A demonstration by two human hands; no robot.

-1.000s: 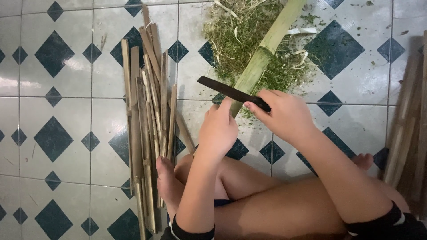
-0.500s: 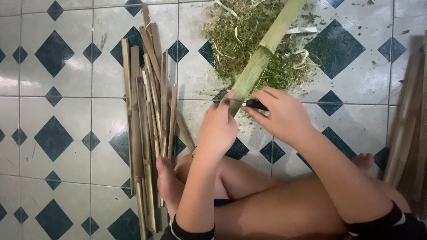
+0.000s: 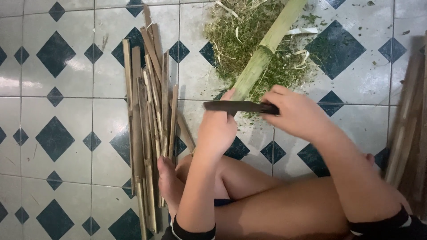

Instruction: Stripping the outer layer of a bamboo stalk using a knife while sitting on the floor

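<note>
My left hand (image 3: 218,129) grips the near end of a thick green bamboo stalk (image 3: 267,49) that slants away up to the right across the tiled floor. My right hand (image 3: 296,113) is closed on the handle of a dark knife (image 3: 233,106). The blade lies level, pointing left, across the stalk just above my left hand's fingers. My crossed bare legs (image 3: 249,195) sit below both hands.
A bundle of split bamboo strips (image 3: 149,115) lies lengthwise at the left of my legs. A heap of green shavings (image 3: 242,40) spreads under the stalk. More bamboo strips (image 3: 407,133) stand along the right edge. The floor (image 3: 58,102) has white tiles with dark diamonds.
The knife has swung from slanting above the stalk, down behind my hands, to lying level across the stalk. My left hand has kept its hold on the stalk.
</note>
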